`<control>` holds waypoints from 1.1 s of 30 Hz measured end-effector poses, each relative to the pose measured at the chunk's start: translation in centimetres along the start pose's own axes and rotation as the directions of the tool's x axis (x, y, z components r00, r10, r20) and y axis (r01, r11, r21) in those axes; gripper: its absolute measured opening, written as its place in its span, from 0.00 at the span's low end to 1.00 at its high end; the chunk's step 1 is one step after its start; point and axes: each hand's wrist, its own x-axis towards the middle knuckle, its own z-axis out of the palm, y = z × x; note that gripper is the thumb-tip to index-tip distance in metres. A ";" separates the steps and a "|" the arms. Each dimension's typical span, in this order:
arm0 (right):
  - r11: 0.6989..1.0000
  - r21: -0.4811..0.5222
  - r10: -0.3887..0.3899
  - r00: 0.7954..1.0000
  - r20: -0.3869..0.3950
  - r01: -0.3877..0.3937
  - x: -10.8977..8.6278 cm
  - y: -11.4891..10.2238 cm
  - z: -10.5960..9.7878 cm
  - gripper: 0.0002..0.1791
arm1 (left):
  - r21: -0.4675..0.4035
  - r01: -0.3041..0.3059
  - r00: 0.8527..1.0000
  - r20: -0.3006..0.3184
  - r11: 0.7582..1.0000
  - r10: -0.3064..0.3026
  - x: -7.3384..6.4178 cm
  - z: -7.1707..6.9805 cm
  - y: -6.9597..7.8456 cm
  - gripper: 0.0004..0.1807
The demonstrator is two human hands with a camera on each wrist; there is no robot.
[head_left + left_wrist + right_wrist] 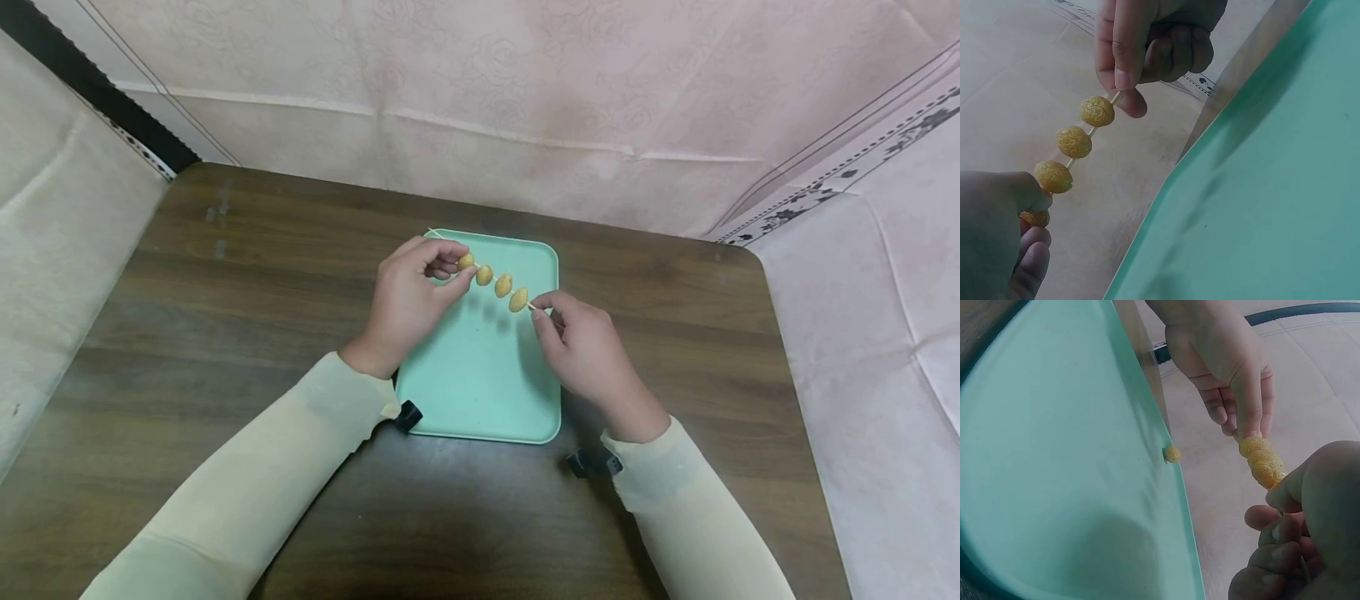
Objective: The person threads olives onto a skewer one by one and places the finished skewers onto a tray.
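Note:
A thin wooden skewer [530, 306] carries several round, wrinkled, yellow-brown balls [503, 285] and slants above a mint-green tray [480, 383]. My left hand [408, 292] pinches the ball at the skewer's far left end between thumb and fingers; a bare tip sticks out beyond it. At the other end, the thumb and forefinger of my right hand [588, 346] pinch the bare stick just past the last ball. Small gaps separate the balls in the left wrist view. One loose ball [1172, 454] lies at the tray's rim in the right wrist view.
The tray lies on a dark brown wooden table [262, 333]. Pale patterned cloth [487, 83] hangs behind the table and along its sides. Dark wrist cameras [407, 416] sit at both sleeve cuffs, close to the tray's near edge.

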 end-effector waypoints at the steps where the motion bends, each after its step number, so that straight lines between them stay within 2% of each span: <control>1: 1.000 0.003 0.001 1.000 0.002 -0.002 0.0 0.0 0.0 0.14 | 0.001 0.002 1.000 0.005 1.000 -0.002 0.0 0.0 0.0 0.12; 7: 1.000 0.000 -0.013 1.000 -0.020 0.013 0.2 0.2 0.1 0.14 | -0.035 0.001 0.997 0.082 0.999 0.001 0.3 -0.3 -0.1 0.17; 11: 1.000 0.003 -0.009 1.000 -0.029 0.009 0.3 0.4 0.0 0.13 | 0.000 0.003 0.989 0.146 1.000 -0.003 0.9 -1.0 -0.4 0.23; 13: 1.000 0.005 0.009 1.000 -0.023 -0.009 0.3 0.5 0.0 0.13 | 0.048 0.027 0.984 0.176 0.998 -0.035 1.4 -1.6 -0.8 0.26; 15: 0.999 0.011 0.030 0.999 -0.014 -0.030 0.3 0.6 0.0 0.14 | 0.104 0.082 0.972 0.209 0.991 -0.102 1.9 -2.1 -1.4 0.29; 17: 0.999 0.014 0.053 0.999 -0.008 -0.053 0.2 0.7 0.0 0.14 | 0.188 0.125 0.954 0.246 0.974 -0.170 2.5 -2.6 -2.2 0.31; 19: 0.997 0.016 0.069 0.998 -0.003 -0.069 0.2 0.9 0.0 0.15 | 0.287 0.147 0.933 0.279 0.947 -0.229 3.0 -2.9 -2.9 0.32; 21: 0.997 0.015 0.080 0.997 0.002 -0.080 0.2 1.1 0.1 0.15 | 0.383 0.141 0.916 0.299 0.913 -0.267 3.5 -3.1 -3.5 0.33; 23: 0.996 0.012 0.089 0.996 0.006 -0.089 0.2 1.2 0.1 0.16 | 0.461 0.134 0.906 0.301 0.877 -0.297 3.8 -3.1 -3.9 0.33; 26: 0.995 0.011 0.095 0.995 0.012 -0.095 0.2 1.4 0.2 0.16 | 0.542 0.129 0.900 0.288 0.830 -0.328 4.1 -2.8 -4.3 0.33; 29: 0.996 0.007 0.091 0.996 0.011 -0.091 0.2 1.5 0.3 0.17 | 0.594 0.118 0.896 0.283 0.796 -0.344 4.4 -2.4 -4.4 0.31; 31: 0.997 0.006 0.082 0.997 0.006 -0.082 0.2 1.5 0.3 0.17 | 0.608 0.116 0.895 0.280 0.786 -0.348 4.5 -2.2 -4.6 0.29; 33: 0.997 0.003 0.075 0.997 0.003 -0.075 0.1 1.6 0.3 0.17 | 0.604 0.131 0.892 0.274 0.786 -0.360 4.5 -2.1 -4.8 0.27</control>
